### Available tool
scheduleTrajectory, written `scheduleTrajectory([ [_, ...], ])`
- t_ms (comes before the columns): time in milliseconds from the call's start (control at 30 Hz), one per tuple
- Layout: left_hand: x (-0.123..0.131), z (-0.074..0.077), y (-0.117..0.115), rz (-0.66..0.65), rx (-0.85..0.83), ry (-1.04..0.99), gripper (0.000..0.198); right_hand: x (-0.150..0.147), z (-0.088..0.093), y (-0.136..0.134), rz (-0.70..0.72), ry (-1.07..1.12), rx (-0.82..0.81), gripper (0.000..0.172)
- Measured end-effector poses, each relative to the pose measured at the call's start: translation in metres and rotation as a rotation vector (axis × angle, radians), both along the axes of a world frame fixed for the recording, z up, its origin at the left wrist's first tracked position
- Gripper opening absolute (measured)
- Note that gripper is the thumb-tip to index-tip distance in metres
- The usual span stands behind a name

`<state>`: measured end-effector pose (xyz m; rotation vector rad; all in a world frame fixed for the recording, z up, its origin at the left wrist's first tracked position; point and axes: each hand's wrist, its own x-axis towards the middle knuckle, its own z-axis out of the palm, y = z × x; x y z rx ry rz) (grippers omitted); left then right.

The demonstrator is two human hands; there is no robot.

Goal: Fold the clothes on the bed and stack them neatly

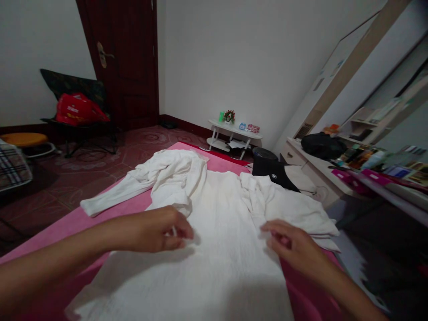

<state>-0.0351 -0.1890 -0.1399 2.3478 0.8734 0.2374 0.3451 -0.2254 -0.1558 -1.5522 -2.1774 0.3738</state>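
Note:
A white long-sleeved garment (pixel 217 209) lies spread out on a pink bed sheet (pixel 67 223), one sleeve stretched to the left and the other bunched at the right. My left hand (pixel 160 229) hovers over the garment's left side with its fingers curled in, pinching at the cloth. My right hand (pixel 290 245) rests at the garment's right edge, fingers bent and touching the fabric near the folded sleeve.
A black bag (pixel 272 169) sits at the bed's far right corner. To the right stands a cluttered desk (pixel 321 169). A small white table (pixel 234 133) is by the far wall. A chair with a red bag (pixel 78 109) stands by the dark door (pixel 130 62).

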Motion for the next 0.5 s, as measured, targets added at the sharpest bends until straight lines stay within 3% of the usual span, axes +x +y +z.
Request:
scheduleTrajectory([
  [100, 0.062, -0.020, 0.025, 0.058, 0.174, -0.058, 0.041, 0.015, -0.009, 0.076, -0.257, 0.101, 0.349, 0.036],
  [233, 0.118, -0.076, 0.049, 0.180, 0.356, -0.024, 0.057, 0.042, -0.027, 0.150, -0.483, 0.137, 0.493, 0.046],
  [300, 0.128, -0.098, 0.057, 0.222, 0.397, 0.041, 0.060, 0.047, -0.030, 0.167, -0.515, 0.120, 0.458, 0.041],
  [367, 0.130, -0.112, 0.062, 0.220, 0.418, 0.081, 0.059, 0.048, -0.028, 0.172, -0.461, 0.119, 0.421, 0.025],
  [433, 0.128, -0.117, 0.064, 0.206, 0.434, 0.091, 0.058, 0.051, -0.022, 0.168, -0.384, 0.169, 0.435, 0.016],
  [500, 0.126, -0.118, 0.063, 0.198, 0.442, 0.094, 0.058, 0.064, -0.017, 0.158, -0.418, 0.249, 0.505, 0.022],
])
